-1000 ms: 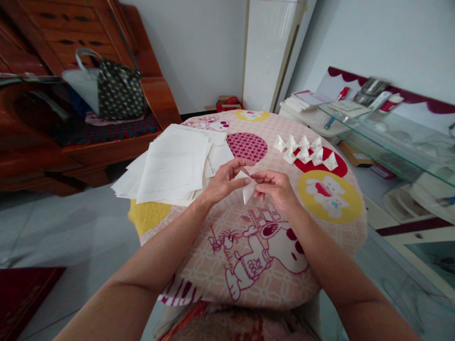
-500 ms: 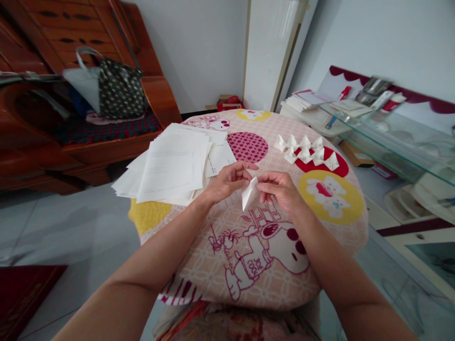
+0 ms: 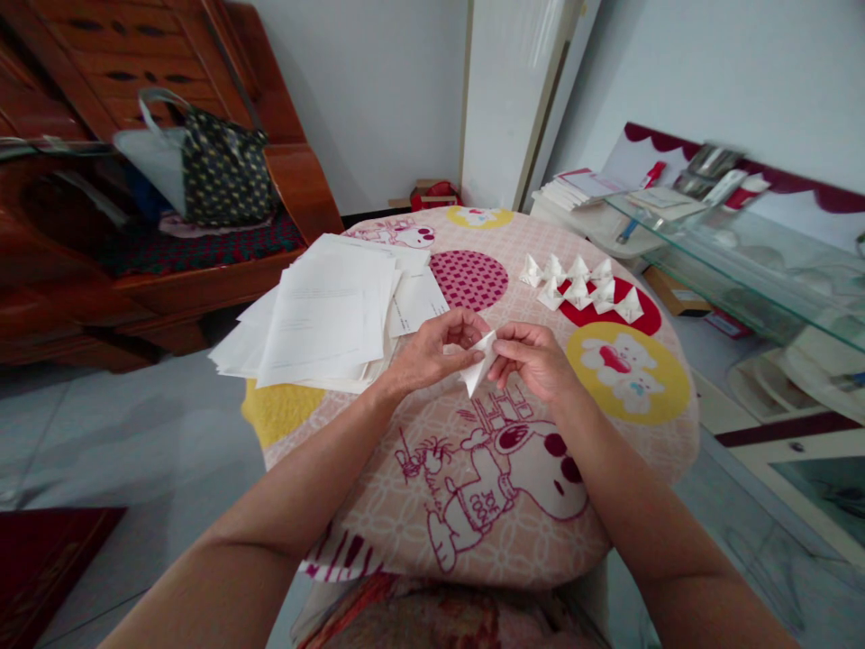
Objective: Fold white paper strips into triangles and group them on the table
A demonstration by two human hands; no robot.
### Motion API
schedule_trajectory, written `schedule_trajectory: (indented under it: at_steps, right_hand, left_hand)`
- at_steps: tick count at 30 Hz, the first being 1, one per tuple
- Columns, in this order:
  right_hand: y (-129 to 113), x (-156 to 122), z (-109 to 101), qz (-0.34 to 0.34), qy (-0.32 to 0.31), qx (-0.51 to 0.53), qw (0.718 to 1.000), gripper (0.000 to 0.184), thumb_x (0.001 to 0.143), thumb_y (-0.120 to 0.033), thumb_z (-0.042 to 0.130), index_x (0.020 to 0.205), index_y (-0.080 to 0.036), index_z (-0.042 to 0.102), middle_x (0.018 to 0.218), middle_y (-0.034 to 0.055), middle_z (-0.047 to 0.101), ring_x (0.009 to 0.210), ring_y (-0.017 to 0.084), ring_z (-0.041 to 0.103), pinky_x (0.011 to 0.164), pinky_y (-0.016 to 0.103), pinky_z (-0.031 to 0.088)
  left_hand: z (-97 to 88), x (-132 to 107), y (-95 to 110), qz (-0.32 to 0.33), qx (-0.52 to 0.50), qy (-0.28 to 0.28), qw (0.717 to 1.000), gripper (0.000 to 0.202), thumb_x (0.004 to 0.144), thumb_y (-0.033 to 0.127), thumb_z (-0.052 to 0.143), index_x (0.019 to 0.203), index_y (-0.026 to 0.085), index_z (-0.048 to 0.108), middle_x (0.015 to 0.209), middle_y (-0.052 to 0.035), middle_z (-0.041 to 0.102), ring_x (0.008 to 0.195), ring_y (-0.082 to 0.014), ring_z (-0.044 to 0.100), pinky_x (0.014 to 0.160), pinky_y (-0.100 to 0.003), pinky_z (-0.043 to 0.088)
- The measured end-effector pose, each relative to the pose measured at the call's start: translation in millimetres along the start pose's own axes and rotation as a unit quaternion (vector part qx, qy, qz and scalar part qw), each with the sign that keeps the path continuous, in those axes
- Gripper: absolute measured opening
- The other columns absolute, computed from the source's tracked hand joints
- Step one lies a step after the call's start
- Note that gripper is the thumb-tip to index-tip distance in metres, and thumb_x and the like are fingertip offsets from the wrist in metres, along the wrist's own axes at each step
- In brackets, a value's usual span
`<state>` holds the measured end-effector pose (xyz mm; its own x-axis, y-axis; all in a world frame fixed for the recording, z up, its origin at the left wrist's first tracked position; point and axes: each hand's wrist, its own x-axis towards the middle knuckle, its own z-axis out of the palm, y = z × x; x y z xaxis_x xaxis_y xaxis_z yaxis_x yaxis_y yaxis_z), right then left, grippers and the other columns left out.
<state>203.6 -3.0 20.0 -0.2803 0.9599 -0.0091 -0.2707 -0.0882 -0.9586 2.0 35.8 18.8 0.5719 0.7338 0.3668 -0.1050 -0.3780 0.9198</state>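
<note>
Head view: a round table (image 3: 378,514) covered in a pink cartoon cloth fills the middle, with a loose stack of white sheets (image 3: 324,315) on its far left and a cluster of folded white shapes (image 3: 581,288) on a red circle at its far right. Over the cloth's middle the person's left hand (image 3: 432,353) and right hand (image 3: 535,361) meet, both pinched shut on a small folded paper (image 3: 478,370). It sits between the two grips, upper point at the fingertips, lower corner hanging free toward the near side.
</note>
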Motion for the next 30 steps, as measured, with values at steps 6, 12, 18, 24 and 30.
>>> schedule_trajectory:
  at_steps: [6,12,18,24,30]
  right_hand:
    - [2,1,4,-0.007,0.025,-0.025,0.999,0.025,0.073,-0.039,0.084,0.076,-0.018,0.071,0.058,0.001,0.071,0.045,0.015,0.066,0.041,0.022,0.054]
    - [5,2,4,-0.025,0.052,-0.034,0.998,0.023,0.071,-0.038,0.084,0.072,-0.018,0.072,0.057,0.0,0.07,0.042,0.013,0.063,0.04,0.022,0.053]
    - [6,2,4,-0.034,0.067,-0.054,0.996,0.018,0.072,-0.034,0.08,0.072,-0.018,0.073,0.057,0.0004,0.07,0.041,0.012,0.061,0.038,0.021,0.05]
    - [8,2,6,-0.027,0.076,-0.078,0.994,0.015,0.072,-0.032,0.076,0.071,-0.019,0.07,0.057,-0.0001,0.069,0.04,0.013,0.06,0.038,0.022,0.049]
    - [10,3,5,-0.035,0.08,-0.098,0.991,0.017,0.071,-0.034,0.076,0.068,-0.02,0.068,0.056,-0.0007,0.068,0.04,0.013,0.059,0.038,0.023,0.048]
  left_hand:
    - [1.6,-1,0,0.022,0.041,0.025,0.999,0.019,0.084,0.025,0.073,0.096,0.015,0.062,0.089,-0.0025,0.064,0.08,-0.0119,0.059,0.077,-0.027,0.051]
    - [2.2,0,-3,0.005,-0.006,0.021,1.0,0.02,0.085,0.027,0.075,0.094,0.015,0.062,0.085,-0.0018,0.062,0.075,-0.0103,0.057,0.069,-0.024,0.047]
    - [1.9,2,-11,-0.02,-0.113,0.017,0.993,0.024,0.085,0.03,0.076,0.095,0.016,0.06,0.082,-0.0019,0.064,0.069,-0.0094,0.058,0.061,-0.022,0.044]
    - [2.3,3,-12,-0.026,-0.108,0.025,0.994,0.024,0.083,0.03,0.077,0.091,0.016,0.059,0.078,-0.0008,0.063,0.065,-0.0087,0.057,0.057,-0.021,0.043]
    - [2.7,2,-12,-0.033,-0.099,0.015,0.994,0.025,0.083,0.031,0.077,0.091,0.016,0.059,0.077,-0.0011,0.063,0.064,-0.0088,0.057,0.055,-0.021,0.042]
